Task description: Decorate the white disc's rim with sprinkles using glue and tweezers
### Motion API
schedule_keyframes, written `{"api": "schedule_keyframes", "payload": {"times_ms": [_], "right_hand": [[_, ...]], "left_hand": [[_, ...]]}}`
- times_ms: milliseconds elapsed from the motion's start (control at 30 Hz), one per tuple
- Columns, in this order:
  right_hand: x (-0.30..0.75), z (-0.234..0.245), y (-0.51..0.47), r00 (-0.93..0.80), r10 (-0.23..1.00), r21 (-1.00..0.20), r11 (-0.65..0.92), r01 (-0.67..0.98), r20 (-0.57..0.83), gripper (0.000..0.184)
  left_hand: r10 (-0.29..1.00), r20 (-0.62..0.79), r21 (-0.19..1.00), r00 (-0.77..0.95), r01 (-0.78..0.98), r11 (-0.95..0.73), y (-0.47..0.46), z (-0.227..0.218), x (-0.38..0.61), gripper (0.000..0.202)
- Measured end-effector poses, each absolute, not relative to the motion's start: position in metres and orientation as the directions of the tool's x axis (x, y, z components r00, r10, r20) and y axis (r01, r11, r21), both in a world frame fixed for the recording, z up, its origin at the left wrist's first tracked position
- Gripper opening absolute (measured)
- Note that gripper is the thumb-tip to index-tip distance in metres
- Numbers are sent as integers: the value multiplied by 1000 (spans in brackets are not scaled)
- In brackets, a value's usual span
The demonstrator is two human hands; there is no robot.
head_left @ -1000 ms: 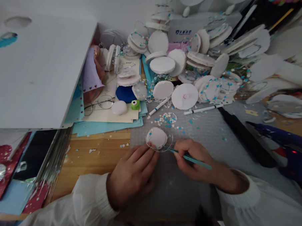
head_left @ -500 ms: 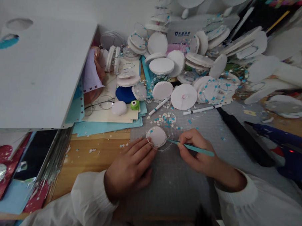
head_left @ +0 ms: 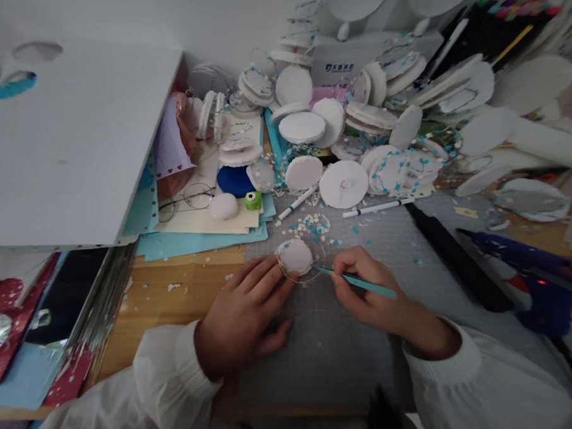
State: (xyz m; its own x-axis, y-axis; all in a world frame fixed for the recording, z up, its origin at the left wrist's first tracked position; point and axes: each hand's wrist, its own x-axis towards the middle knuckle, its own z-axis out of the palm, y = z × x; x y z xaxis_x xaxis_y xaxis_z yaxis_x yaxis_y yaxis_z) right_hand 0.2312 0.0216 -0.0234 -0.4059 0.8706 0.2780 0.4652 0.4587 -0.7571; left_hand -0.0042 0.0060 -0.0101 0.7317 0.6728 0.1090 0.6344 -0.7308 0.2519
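Flat on the grey cutting mat (head_left: 302,373), my left hand (head_left: 251,305) has its fingers stretched out, fingertips touching the near left rim of a small white disc (head_left: 295,256). A thin clear wire loop (head_left: 322,270) rings the disc and reaches beyond its right side. My right hand (head_left: 365,291) pinches teal tweezers (head_left: 371,286), their tips at the wire beside the disc's right edge. Whether the tips grip anything is too small to tell. Just behind the disc lies a scatter of tiny white and blue flower-shaped pieces (head_left: 311,226).
Many white discs (head_left: 302,126) with beaded wires crowd the back. Two white pens (head_left: 378,208) lie before them. A blue glue gun (head_left: 543,276) with a red light and a black bar-shaped object (head_left: 459,260) are at right. A green paper punch (head_left: 253,200) and eyeglasses (head_left: 192,196) rest on paper at left.
The view has shifted slightly. My left thumb has spread away from the palm, and the left fingers have shifted a little at the disc's rim. The tweezers stay at the disc's right side.
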Motion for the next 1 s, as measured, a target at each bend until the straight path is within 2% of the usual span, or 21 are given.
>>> {"api": "schedule_keyframes", "payload": {"times_ms": [133,267,433,567,700,800,933,1000], "right_hand": [[231,-23,22,-407,872,-763,453,461,272,15],[232,-24,22,-415,872,-774,446,450,262,16],[233,-25,21,-420,865,-778,458,431,276,17],[232,-25,21,-415,868,-787,450,423,274,16],[231,-27,22,-417,870,-800,439,408,265,14],[231,-27,22,-418,870,-811,433,393,261,13],[231,-26,22,-409,875,-823,420,383,257,12],[232,-25,21,-390,880,-826,420,375,270,11]], "left_hand": [[658,158,272,736,608,-746,7,-11,-4,56],[678,259,398,688,563,-724,8,-11,-7,46],[781,413,540,468,565,-624,6,-8,-12,14],[840,438,586,321,607,-537,7,-8,-14,10],[830,460,566,315,616,-548,9,-7,-15,7],[779,489,502,392,604,-619,12,-7,-14,3],[705,482,359,521,616,-701,15,-12,-12,27],[696,457,331,554,621,-711,16,-15,-12,30]]}}
